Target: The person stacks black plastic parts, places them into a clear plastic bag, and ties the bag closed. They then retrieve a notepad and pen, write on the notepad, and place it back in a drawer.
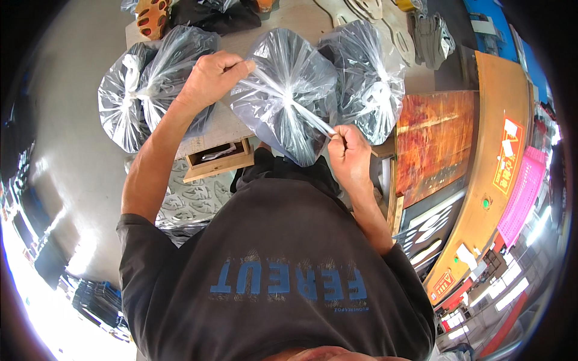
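A clear plastic bag [283, 66] with dark contents sits in front of me, its mouth gathered into a tight twist at the middle. My left hand [217, 77] is closed on one pulled-out end of the bag's plastic, up and to the left of the twist. Down to the right, my right hand [350, 153] grips the other end in a fist. Both ends are stretched taut in opposite directions. A second clear bag [171, 66], tied in a white knot, lies by my left forearm. Another knotted bag [364, 78] stands to the right.
Under the bags is a wooden table [253, 37] with a half-open drawer [220, 161]. Cut-out templates [394, 30] and an orange holed piece [152, 18] lie at the back. A reddish board [435, 141] and a long wooden panel [503, 108] stand to the right.
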### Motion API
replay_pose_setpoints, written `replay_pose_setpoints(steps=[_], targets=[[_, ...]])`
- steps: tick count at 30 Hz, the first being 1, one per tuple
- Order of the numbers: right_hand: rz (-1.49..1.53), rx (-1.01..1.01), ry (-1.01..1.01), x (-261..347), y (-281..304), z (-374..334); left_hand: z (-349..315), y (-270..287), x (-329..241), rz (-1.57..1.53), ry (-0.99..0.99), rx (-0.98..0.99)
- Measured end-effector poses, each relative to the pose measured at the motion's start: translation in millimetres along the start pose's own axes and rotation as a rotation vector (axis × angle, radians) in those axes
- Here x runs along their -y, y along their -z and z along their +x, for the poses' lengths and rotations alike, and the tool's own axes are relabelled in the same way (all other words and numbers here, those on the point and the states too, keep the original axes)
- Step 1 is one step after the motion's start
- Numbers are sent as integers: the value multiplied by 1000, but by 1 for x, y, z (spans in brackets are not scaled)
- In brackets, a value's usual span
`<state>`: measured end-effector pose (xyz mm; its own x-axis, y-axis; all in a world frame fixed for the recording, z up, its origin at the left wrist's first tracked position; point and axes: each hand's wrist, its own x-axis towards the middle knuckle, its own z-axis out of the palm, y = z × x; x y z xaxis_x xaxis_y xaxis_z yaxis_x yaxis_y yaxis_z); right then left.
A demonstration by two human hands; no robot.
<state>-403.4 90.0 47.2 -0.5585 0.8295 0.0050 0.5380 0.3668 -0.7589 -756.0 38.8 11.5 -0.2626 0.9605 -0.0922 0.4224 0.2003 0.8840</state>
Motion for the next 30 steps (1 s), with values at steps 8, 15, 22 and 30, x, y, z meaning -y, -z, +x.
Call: replay_pose_setpoints(steps=[8, 15, 22, 30], targets=[[180, 70, 320, 59, 28, 44, -14, -15, -102, -546, 25, 245], [260, 290, 325, 78, 24, 97, -33, -21, -135, -90, 46, 230], [162, 55, 489, 66, 37, 98, -25, -13, -135, -165, 209, 353], [307, -193, -65, -49, 102, 70, -33, -53, -126, 975, -437, 186]])
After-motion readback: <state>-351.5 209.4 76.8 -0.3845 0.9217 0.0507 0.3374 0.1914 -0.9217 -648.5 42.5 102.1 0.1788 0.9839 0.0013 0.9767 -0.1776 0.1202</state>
